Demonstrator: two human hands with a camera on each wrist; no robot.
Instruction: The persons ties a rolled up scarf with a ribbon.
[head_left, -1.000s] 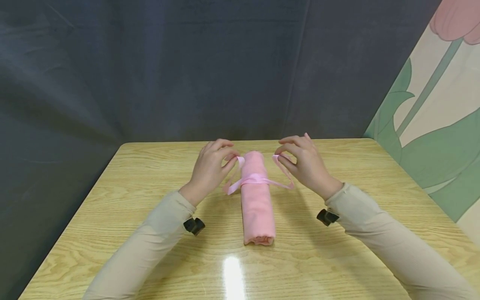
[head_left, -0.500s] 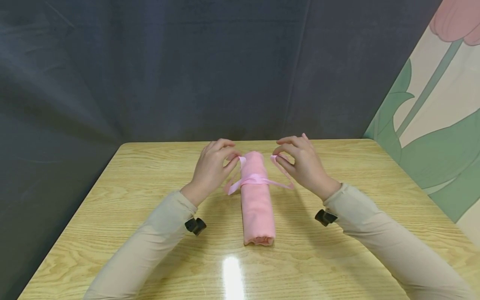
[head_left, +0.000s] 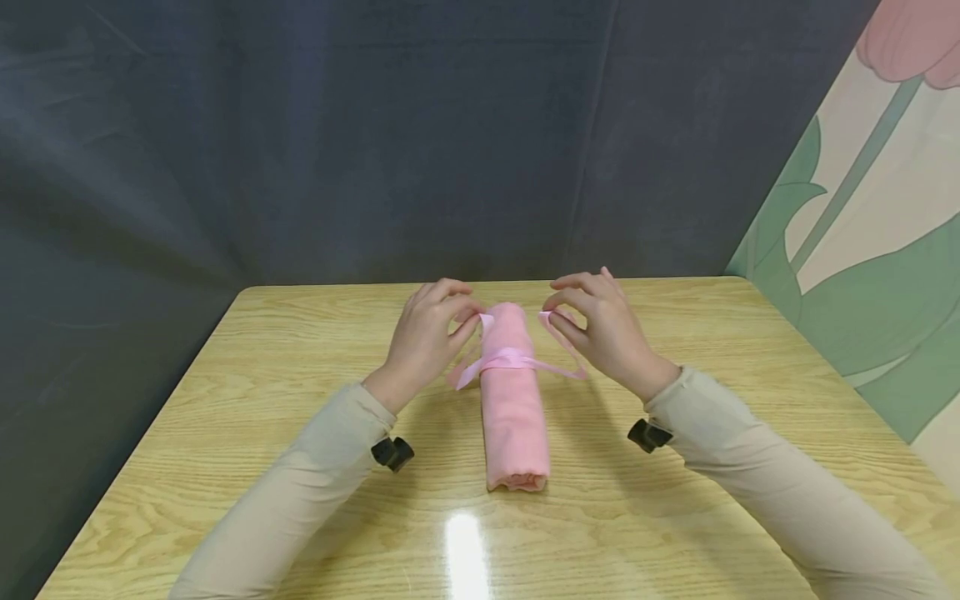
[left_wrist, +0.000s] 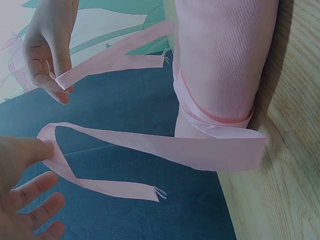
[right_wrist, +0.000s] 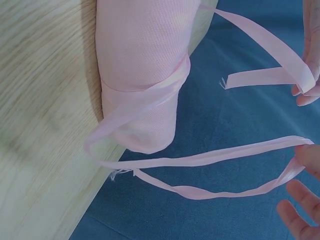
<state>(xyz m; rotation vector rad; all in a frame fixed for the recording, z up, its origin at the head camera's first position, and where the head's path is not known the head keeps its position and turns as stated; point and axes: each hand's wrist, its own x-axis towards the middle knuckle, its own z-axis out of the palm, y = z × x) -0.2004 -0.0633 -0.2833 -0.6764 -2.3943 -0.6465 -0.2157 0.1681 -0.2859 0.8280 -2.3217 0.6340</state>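
A rolled pink cloth [head_left: 516, 425] lies lengthwise on the table, with a pink ribbon [head_left: 508, 358] wrapped and crossed round its middle. My left hand [head_left: 429, 333] pinches one ribbon tail between thumb and fingers, left of the roll's far end. On the other side, my right hand [head_left: 600, 325] pinches the second tail. Both tails are folded into loops at the fingertips. In the left wrist view the ribbon's [left_wrist: 120, 190] frayed end dangles below the thumb. From the right wrist, the crossed ribbon [right_wrist: 145, 102] shows loose over the cloth roll [right_wrist: 142, 50].
The wood-grain table [head_left: 285, 467] extends round the roll on all sides. A dark curtain [head_left: 420, 142] hangs behind its far edge. At right stands a wall painted with a tulip [head_left: 892, 183]. Small black cameras [head_left: 393, 453] sit on the wrists.
Both hands have drawn slightly inward, toward each other, with the ribbon tails still pinched. The roll stays where it was.
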